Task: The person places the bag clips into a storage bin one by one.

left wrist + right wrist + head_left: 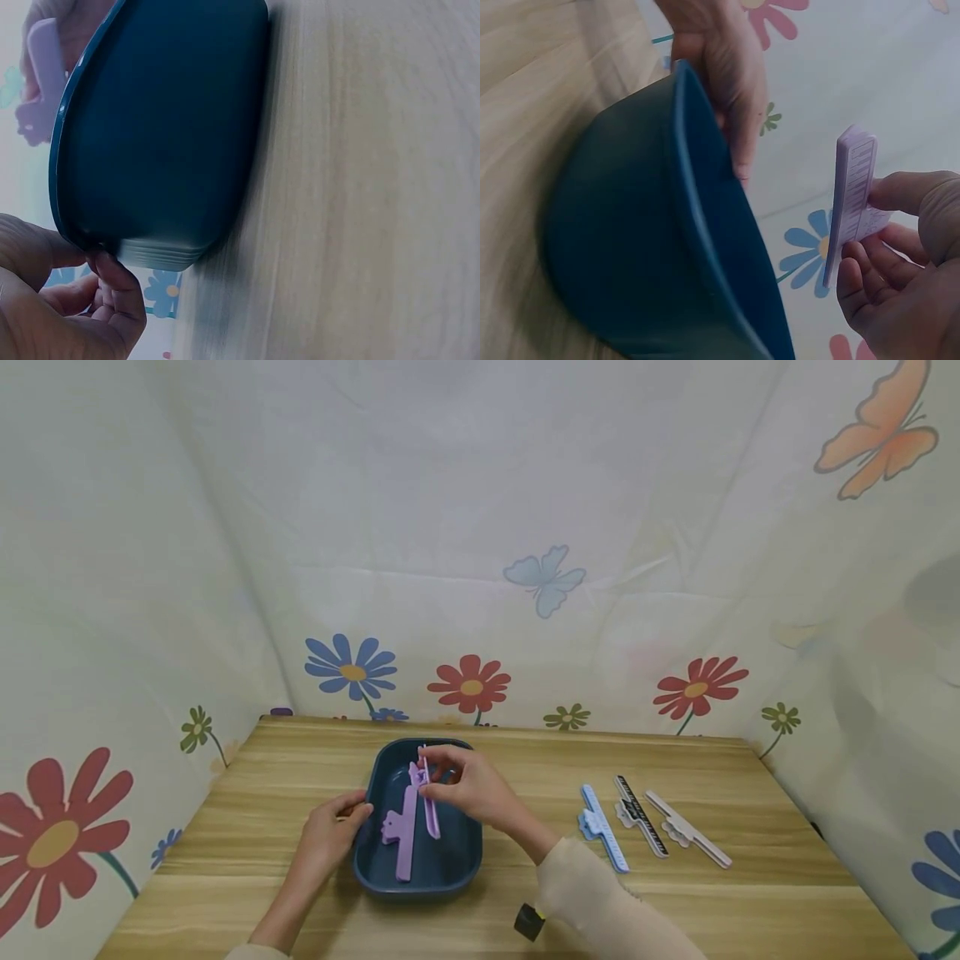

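A dark blue oval tray (pixel 457 868) sits on the wooden table (pixel 675 910). My left hand (pixel 358 812) grips its left rim, thumb and fingers curled over the edge; the left wrist view shows the fingers (pixel 112 292) under the tray's lip (pixel 157 127). My right hand (pixel 431 781) pinches the far end of a long purple clip (pixel 405 839) over the tray. In the right wrist view the clip (pixel 851 195) stands between my fingertips (pixel 900 247), beside the tray's rim (pixel 697 225). Whether the clip's lower end touches the tray floor cannot be told.
Three long clips lie side by side on the table to the right of the tray: a light blue one (pixel 602 827), a black one (pixel 640 814) and a white one (pixel 686 828). Flower-printed cloth walls close in the table at the back and both sides.
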Motion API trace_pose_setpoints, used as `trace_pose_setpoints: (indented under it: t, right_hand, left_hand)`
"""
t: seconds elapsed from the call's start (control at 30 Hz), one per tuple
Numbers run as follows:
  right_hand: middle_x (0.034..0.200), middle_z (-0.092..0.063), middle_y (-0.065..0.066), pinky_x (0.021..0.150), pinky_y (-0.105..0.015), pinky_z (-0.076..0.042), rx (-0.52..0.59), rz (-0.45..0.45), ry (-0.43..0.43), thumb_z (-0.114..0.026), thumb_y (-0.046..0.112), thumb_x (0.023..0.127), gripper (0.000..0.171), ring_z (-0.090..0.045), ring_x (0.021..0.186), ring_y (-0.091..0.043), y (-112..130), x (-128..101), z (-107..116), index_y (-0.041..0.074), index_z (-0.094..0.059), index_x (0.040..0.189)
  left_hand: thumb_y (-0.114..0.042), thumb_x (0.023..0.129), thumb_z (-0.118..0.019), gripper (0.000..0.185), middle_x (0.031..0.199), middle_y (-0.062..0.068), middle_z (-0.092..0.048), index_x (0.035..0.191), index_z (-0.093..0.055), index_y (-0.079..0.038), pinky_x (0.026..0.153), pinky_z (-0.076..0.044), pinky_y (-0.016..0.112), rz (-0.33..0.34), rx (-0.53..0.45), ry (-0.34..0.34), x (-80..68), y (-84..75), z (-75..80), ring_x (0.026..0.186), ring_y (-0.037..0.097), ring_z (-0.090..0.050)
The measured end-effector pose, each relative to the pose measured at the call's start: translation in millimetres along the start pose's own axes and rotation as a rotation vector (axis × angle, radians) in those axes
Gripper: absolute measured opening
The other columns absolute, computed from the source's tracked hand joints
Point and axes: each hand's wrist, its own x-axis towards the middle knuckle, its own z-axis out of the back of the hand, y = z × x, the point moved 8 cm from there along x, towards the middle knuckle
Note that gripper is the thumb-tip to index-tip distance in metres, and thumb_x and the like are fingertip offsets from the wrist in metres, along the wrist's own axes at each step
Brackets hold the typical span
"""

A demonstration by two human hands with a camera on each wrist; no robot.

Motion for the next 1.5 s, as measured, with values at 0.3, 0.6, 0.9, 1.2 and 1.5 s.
trace_pose_setpoints:
  t: [0.3,0.6,0.9,1.2,1.5]
  right_hand:
    - [0.112,-0.072,-0.008,0.079,-0.023,-0.055,-0.070,0.051,0.019,-0.080,0.011,0.091,0.048,-0.065,0.093,-0.023,-9,-1,-11,-0.001,-0.065,0.135]
    - [0.117,-0.070,-0.009,0.079,-0.021,-0.054,-0.162,0.023,0.050,-0.081,0.009,0.090,0.047,-0.065,0.096,-0.022,-20,-4,-19,0.000,-0.066,0.134]
    - [0.108,-0.068,-0.004,0.078,-0.017,-0.053,-0.272,-0.024,0.103,-0.082,0.012,0.090,0.048,-0.065,0.098,-0.026,-28,-6,-27,0.003,-0.066,0.134]
    - [0.108,-0.069,-0.004,0.079,-0.017,-0.052,-0.341,-0.017,0.131,-0.083,0.014,0.089,0.049,-0.065,0.096,-0.020,-30,-7,-32,0.001,-0.067,0.134]
    - [0.116,-0.071,-0.009,0.080,-0.018,-0.053,-0.393,0.001,0.144,-0.083,0.016,0.089,0.047,-0.066,0.097,-0.020,-31,-8,-36,0.000,-0.068,0.131]
  left_hand:
    - [-0.017,0.103,-0.063,0.040,0.117,0.025,-0.069,0.134,-0.063,0.009,0.085,-0.054,0.040,0.004,0.011,-0.001,0.4,1.7,-0.2,0.103,0.033,-0.065]
    - [-0.017,0.103,-0.064,0.040,0.116,0.026,-0.069,0.133,-0.063,0.009,0.084,-0.054,0.040,-0.008,0.011,-0.007,0.5,0.0,0.1,0.103,0.033,-0.065]
    - [-0.018,0.104,-0.063,0.041,0.117,0.027,-0.068,0.134,-0.063,0.009,0.089,-0.055,0.046,0.010,0.000,-0.004,-0.1,1.9,-1.1,0.104,0.035,-0.066]
    - [-0.019,0.103,-0.063,0.041,0.117,0.026,-0.069,0.134,-0.063,0.008,0.089,-0.054,0.046,0.021,-0.011,-0.008,-0.5,3.0,-0.8,0.103,0.034,-0.066]
    - [-0.018,0.103,-0.063,0.041,0.117,0.025,-0.069,0.134,-0.063,0.008,0.090,-0.055,0.045,0.020,0.002,-0.008,-0.1,3.6,-1.1,0.104,0.033,-0.066]
